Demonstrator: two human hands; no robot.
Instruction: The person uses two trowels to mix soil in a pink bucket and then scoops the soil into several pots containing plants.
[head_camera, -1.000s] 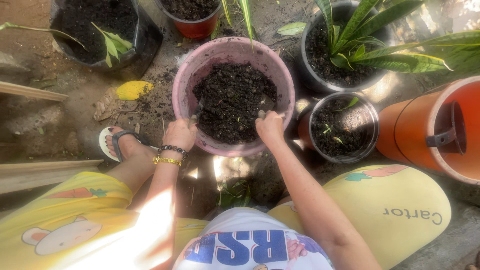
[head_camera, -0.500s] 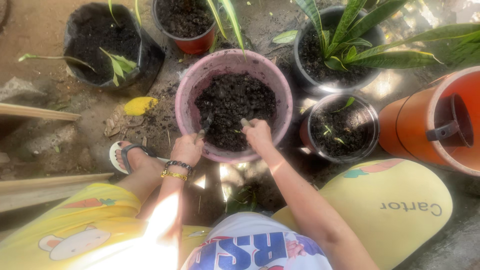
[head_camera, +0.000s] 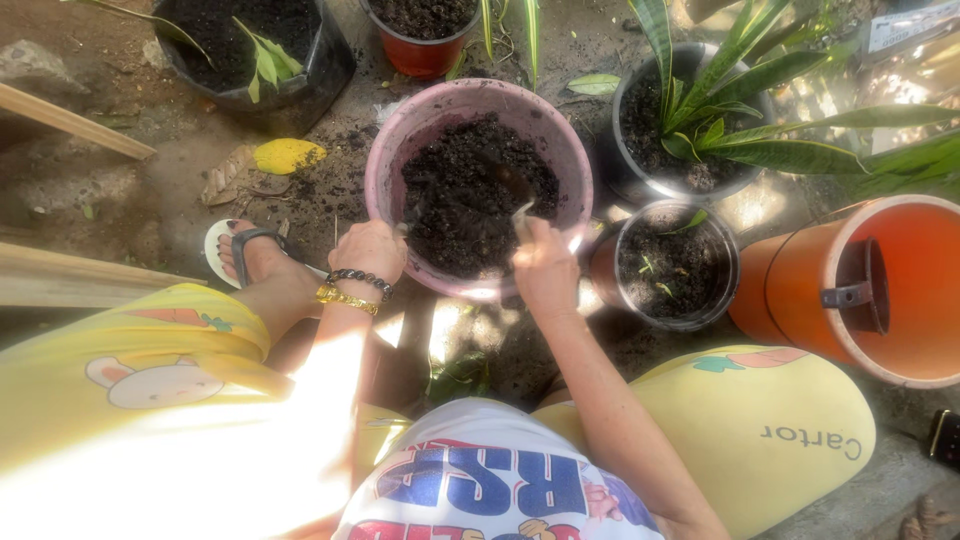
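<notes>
- 2 hands of mine are at the near rim of the pink pot, one on each side.
- My left hand is curled closed over the rim at the pot's left, fingers wrapped on the edge, holding the pot.
- My right hand is closed around a small pale tool; its tip pokes into the dark soil. What kind of tool it is, I cannot tell.
- The soil fills the pot, heaped a little toward the far side.
- On my left wrist sit a dark bead bracelet and a gold bangle, just beside each other.
- Just right of my right hand stands a small black pot with tiny seedlings in soil, touching the pink pot's side or nearly so.
- Behind that, a larger black pot holds a plant with long green leaves.
- An orange container lies tipped at the far right.
- At the far left stands a black grow bag with a small plant; a red pot sits beyond the pink one.
- A yellow leaf lies on the ground, and my sandalled foot rests left of the pot.
</notes>
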